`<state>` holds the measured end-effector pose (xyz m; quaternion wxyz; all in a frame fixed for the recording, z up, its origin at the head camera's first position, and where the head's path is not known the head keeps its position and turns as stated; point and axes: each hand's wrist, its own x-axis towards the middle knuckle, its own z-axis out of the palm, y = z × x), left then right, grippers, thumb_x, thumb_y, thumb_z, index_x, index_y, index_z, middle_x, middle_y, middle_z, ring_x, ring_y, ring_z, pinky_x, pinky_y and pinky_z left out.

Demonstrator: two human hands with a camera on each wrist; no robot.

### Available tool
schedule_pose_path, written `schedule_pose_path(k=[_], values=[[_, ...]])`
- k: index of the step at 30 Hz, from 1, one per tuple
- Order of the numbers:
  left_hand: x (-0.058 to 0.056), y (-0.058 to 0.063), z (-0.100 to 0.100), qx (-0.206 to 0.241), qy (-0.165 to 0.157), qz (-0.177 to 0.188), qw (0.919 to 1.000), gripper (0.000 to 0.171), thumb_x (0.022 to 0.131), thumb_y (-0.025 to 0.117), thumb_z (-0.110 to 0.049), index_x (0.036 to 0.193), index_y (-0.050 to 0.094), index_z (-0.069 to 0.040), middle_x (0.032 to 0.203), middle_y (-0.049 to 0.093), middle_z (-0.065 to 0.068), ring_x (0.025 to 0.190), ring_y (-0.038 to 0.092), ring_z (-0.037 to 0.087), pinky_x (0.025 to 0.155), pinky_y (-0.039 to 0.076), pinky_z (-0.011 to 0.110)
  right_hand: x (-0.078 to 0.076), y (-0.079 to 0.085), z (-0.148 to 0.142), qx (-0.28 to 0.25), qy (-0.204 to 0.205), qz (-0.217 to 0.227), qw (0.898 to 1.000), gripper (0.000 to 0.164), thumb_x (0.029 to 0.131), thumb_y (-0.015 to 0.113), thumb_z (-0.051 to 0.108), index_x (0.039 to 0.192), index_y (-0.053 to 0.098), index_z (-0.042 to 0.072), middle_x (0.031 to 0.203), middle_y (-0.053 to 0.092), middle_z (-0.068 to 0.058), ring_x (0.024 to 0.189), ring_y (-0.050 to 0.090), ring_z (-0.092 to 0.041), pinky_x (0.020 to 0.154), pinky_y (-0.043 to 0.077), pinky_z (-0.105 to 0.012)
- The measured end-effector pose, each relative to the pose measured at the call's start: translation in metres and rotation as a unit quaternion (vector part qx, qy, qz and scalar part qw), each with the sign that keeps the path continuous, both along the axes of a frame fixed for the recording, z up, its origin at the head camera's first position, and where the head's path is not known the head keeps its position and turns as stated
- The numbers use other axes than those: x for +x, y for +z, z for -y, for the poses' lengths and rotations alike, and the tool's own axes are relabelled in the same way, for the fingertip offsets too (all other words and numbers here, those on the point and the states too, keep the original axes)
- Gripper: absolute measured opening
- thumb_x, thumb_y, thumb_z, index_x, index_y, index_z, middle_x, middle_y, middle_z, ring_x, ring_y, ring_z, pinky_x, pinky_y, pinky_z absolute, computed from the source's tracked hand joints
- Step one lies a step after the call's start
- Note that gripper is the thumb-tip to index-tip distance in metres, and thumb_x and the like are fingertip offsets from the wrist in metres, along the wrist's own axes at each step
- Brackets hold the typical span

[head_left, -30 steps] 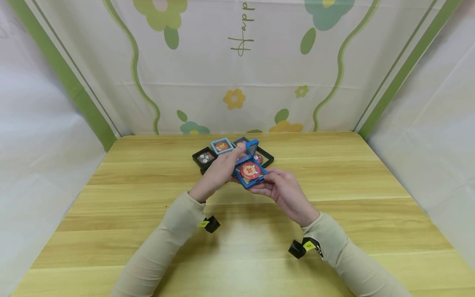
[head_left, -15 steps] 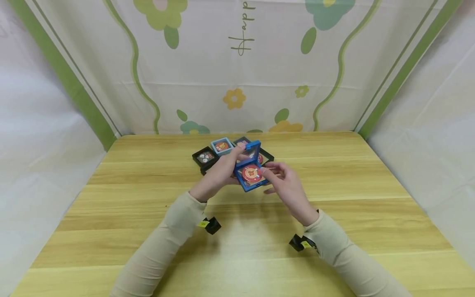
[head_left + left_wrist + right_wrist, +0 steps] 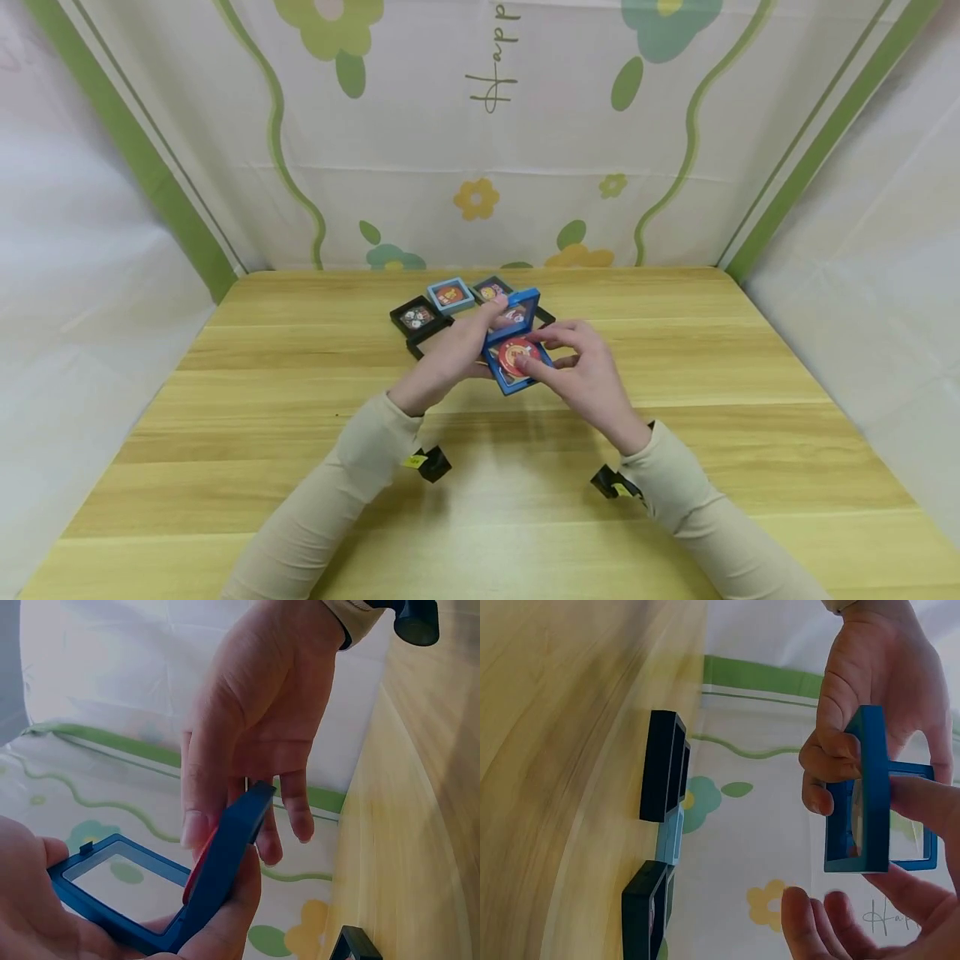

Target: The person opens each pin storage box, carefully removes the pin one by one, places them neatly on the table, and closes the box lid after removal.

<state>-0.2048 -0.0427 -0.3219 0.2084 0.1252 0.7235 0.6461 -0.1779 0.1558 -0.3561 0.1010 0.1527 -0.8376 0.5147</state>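
My left hand [image 3: 450, 354] grips a blue hinged display case [image 3: 516, 387] near its fold, above the table. Its clear-windowed lid [image 3: 127, 877] stands raised at an angle to the lower half. A red round disc [image 3: 513, 353] with a pale printed centre lies at the lower half. My right hand [image 3: 588, 371] reaches in from the right and pinches this disc, thumb on its face and index finger at its far edge. In the left wrist view the right thumb [image 3: 196, 825] meets the red edge, with other fingers behind the frame.
Behind the blue case lie a black case [image 3: 416, 317], a light-blue case [image 3: 450, 295] and a dark grey one [image 3: 492, 289], each with a printed disc. Other black cases are partly hidden by the hands. Flowered cloth [image 3: 480, 142] backs the wooden table [image 3: 675, 350].
My right hand has let go of the blue case's near right corner and moved up and left onto the red disc. The case has shifted slightly right in the left hand.
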Motion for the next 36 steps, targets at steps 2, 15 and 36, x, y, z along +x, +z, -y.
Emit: schedule_pose_path(k=[2,15,36], values=[[0.000,0.000,-0.001,-0.004,-0.003,-0.007,1.0000,0.077,0.097,0.036,-0.067,0.139,0.051,-0.004,0.131,0.057,0.011,0.102,0.065,0.024,0.082,0.054,0.040,0.000,0.001,0.000,0.006,0.003,0.007,1.000,0.035,0.083,0.082,0.028,0.110,0.074,0.007,0.114,0.058,-0.007,0.099,0.057,-0.022,0.074,0.056,-0.035],[0.008,0.000,-0.004,-0.072,0.009,-0.056,0.9958,0.081,0.092,0.039,-0.074,0.136,0.056,-0.009,0.123,0.061,0.004,0.098,0.066,0.019,0.081,0.055,0.040,0.000,0.001,0.000,0.008,-0.009,0.018,1.000,0.027,0.078,0.087,0.020,0.097,0.075,0.005,0.115,0.058,-0.006,0.104,0.056,-0.026,0.074,0.056,-0.035],[0.005,-0.003,-0.002,-0.136,0.043,-0.108,0.9838,0.083,0.091,0.035,-0.077,0.131,0.057,-0.008,0.101,0.067,0.008,0.083,0.067,0.023,0.075,0.052,0.043,-0.007,0.005,-0.011,0.002,0.049,0.126,0.991,0.020,0.092,0.072,0.025,0.085,0.070,0.006,0.105,0.066,-0.005,0.098,0.058,-0.023,0.081,0.050,-0.040]])
